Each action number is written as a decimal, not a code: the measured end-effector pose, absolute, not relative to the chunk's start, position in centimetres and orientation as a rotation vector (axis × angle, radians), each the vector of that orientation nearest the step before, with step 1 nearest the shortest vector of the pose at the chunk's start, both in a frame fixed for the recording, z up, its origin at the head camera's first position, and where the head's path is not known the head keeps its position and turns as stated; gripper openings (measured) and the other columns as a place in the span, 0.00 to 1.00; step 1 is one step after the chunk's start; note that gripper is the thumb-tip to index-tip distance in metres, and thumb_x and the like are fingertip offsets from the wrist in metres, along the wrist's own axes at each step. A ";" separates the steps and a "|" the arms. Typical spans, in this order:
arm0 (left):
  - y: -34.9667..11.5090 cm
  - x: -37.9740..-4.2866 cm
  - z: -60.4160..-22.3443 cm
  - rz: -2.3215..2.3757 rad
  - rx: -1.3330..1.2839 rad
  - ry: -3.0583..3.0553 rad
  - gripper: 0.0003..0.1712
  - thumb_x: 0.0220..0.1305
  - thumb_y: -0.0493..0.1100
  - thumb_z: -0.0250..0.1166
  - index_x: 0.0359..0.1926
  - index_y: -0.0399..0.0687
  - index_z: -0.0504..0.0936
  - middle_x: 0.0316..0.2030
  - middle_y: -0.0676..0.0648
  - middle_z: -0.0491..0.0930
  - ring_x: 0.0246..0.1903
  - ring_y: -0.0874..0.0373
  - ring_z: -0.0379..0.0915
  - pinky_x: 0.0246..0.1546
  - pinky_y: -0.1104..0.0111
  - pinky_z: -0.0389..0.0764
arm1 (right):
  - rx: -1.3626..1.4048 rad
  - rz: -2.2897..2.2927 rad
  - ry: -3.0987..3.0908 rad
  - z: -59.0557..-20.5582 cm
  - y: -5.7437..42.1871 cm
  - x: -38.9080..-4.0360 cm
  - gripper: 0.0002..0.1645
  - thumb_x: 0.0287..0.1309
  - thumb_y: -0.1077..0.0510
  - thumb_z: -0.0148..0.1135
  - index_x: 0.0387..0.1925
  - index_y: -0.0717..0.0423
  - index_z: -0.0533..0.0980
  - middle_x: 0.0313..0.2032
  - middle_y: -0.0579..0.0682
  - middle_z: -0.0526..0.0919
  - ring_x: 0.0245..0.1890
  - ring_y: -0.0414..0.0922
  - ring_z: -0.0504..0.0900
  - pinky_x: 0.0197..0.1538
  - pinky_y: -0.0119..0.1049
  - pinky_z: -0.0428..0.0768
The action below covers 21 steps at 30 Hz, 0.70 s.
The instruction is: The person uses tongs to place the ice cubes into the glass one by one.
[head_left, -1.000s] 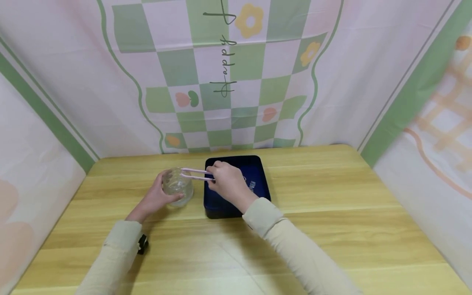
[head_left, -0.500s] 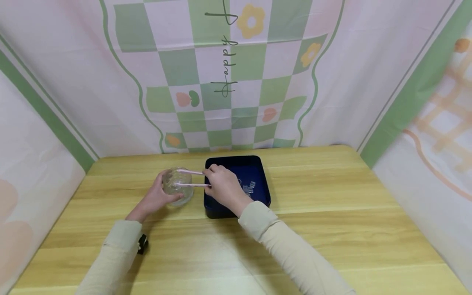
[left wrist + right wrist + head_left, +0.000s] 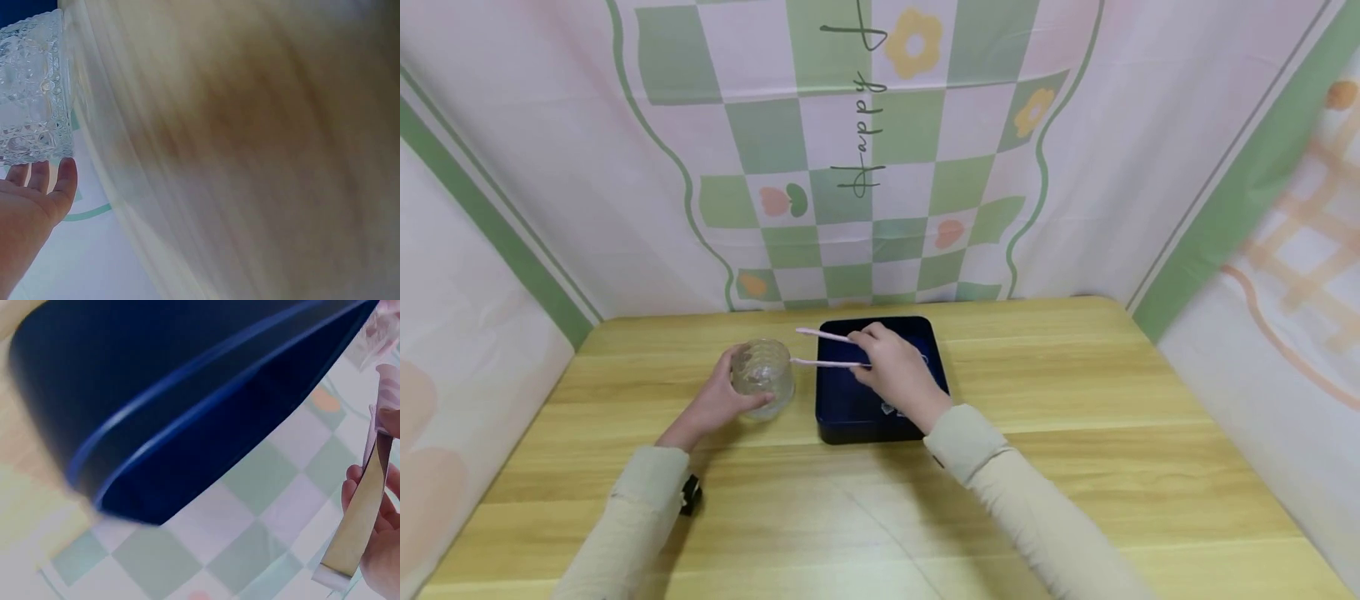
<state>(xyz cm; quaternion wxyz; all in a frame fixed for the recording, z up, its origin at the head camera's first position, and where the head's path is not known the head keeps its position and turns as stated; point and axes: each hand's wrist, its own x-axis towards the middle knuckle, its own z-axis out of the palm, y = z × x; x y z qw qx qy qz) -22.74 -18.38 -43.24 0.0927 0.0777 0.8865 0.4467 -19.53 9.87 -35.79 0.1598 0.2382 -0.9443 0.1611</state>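
My left hand (image 3: 724, 395) holds a clear textured glass cup (image 3: 764, 365), thumb across its near side and fingers around its left. In the left wrist view, fingertips touch the cup's patterned wall (image 3: 31, 87). My right hand (image 3: 897, 372) grips pink tongs (image 3: 829, 363) over a dark blue tray (image 3: 842, 430). Their two arms point left toward the cup, spread apart, with no piece showing between the tips. Small clear pieces (image 3: 889, 408) lie in the tray, partly hidden under my right hand. The right wrist view shows the tongs' metal strip (image 3: 356, 519) beside my fingers.
The tray stands just right of the cup, with a raised rim. Both are on a wood-grain table (image 3: 1075, 383). A patterned cloth (image 3: 835, 150) hangs behind the table's far edge, and more cloth closes off both sides.
My right hand first spread the tongs' arms over the cup, then drew them back right, above the tray. My left hand and the cup have stayed in place.
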 end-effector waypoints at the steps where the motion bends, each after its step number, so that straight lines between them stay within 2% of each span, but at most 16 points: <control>1: -18.4 -22.7 -43.2 1.324 0.225 2.631 0.62 0.50 0.53 0.73 0.74 0.44 0.41 0.70 0.29 0.51 0.65 0.31 0.56 0.63 0.38 0.64 | 0.663 0.461 -2.701 -35.7 10.4 -19.6 0.25 0.50 0.57 0.71 0.51 0.59 0.79 0.46 0.53 0.81 0.39 0.45 0.83 0.39 0.35 0.84; 12: -18.4 -22.8 -43.4 1.309 0.213 2.630 0.63 0.49 0.56 0.73 0.74 0.47 0.41 0.70 0.29 0.50 0.65 0.30 0.56 0.62 0.37 0.65 | 0.626 0.330 -2.894 -34.9 16.5 -20.4 0.24 0.50 0.57 0.70 0.49 0.63 0.79 0.42 0.58 0.83 0.38 0.52 0.83 0.42 0.45 0.83; 16: -18.4 -22.8 -43.3 1.307 0.213 2.629 0.62 0.50 0.56 0.73 0.74 0.47 0.41 0.70 0.29 0.50 0.66 0.30 0.56 0.62 0.37 0.64 | 0.653 0.316 -2.980 -34.8 18.4 -20.3 0.23 0.50 0.58 0.69 0.47 0.65 0.80 0.41 0.59 0.83 0.39 0.52 0.83 0.44 0.46 0.83; 21: -18.4 -22.8 -43.3 1.305 0.203 2.632 0.62 0.50 0.56 0.73 0.74 0.47 0.41 0.70 0.30 0.50 0.66 0.30 0.55 0.62 0.37 0.64 | 0.679 0.319 -3.043 -34.7 19.4 -20.0 0.20 0.50 0.59 0.69 0.46 0.65 0.81 0.40 0.58 0.83 0.36 0.49 0.82 0.41 0.43 0.83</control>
